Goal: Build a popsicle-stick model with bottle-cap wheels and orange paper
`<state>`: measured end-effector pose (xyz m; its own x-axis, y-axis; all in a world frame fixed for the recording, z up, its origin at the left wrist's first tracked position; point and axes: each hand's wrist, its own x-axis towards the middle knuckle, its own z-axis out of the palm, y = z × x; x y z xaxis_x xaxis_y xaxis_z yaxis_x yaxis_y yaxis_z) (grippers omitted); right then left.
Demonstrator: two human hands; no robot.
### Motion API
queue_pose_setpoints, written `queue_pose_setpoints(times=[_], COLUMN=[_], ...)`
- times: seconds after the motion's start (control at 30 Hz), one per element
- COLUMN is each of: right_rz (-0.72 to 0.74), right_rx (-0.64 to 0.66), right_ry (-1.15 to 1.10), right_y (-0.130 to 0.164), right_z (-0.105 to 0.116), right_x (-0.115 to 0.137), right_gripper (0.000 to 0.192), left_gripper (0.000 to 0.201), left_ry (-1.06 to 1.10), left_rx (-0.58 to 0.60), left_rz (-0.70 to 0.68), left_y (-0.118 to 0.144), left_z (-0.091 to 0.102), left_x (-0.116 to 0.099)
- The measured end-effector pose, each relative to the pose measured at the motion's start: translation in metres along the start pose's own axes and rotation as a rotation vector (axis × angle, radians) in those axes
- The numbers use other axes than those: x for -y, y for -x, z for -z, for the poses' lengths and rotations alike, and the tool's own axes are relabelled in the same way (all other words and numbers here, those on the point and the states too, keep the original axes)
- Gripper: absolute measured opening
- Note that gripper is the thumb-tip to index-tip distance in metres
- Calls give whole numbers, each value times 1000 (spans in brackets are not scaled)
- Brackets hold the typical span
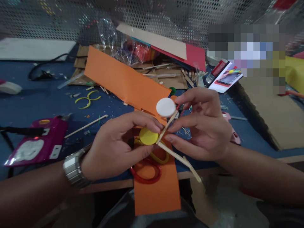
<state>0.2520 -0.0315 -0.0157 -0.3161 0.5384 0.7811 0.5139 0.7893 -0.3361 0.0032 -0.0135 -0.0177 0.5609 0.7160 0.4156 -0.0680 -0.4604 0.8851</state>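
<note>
My left hand (114, 142) is closed, pinching a yellow disc (148, 136) and the corner where thin wooden sticks (175, 154) meet. One stick slants up from that corner to a white disc (166, 107); another runs down to the right and carries a short side piece. The fingers of my right hand (204, 123) close around the upper stick near the white disc. Beneath both hands lies an orange paper strip (156, 202). A red loop (148, 181) and a yellow loop (163, 161), which look like scissor handles, rest on the strip.
A purple box with a cable (45, 137) sits left. Yellow curved strips (87, 98) and a loose stick (86, 125) lie nearby. Behind are orange card (118, 76), plastic bags and coloured sheets. At right are a phone (225, 77), a pink-handled tool (234, 128) and cardboard (268, 110).
</note>
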Motion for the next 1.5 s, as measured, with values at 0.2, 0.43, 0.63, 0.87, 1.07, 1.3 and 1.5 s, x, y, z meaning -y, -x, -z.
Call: queue_pose_setpoints(times=[0.2,0.43,0.63,0.87,1.07,1.3,1.5], right_rz=[13,37,32,47,10,15,-57], right_rx=[34,60,72,181,219,203,107], right_ry=[20,31,23,-39,-111,-157,-184], right_y=[0,-2,-4,-6,-6,-5,-2], right_z=[1,-1,0,6,8,5,1], right_x=[2,6,5,2,1,-2,-10], right_gripper=[11,9,8,5,2,3,28], left_gripper=[34,34,35,36,36,31,26], left_ry=[-11,7,52,69,84,44,-30], left_rx=[13,-8,-30,-27,-20,-10,-51], left_rz=[-9,41,66,51,68,80,110], left_y=[1,2,3,2,3,3,3], left_z=[0,-2,-2,-1,-2,-2,-1], left_x=[1,2,1,2,2,1,-1])
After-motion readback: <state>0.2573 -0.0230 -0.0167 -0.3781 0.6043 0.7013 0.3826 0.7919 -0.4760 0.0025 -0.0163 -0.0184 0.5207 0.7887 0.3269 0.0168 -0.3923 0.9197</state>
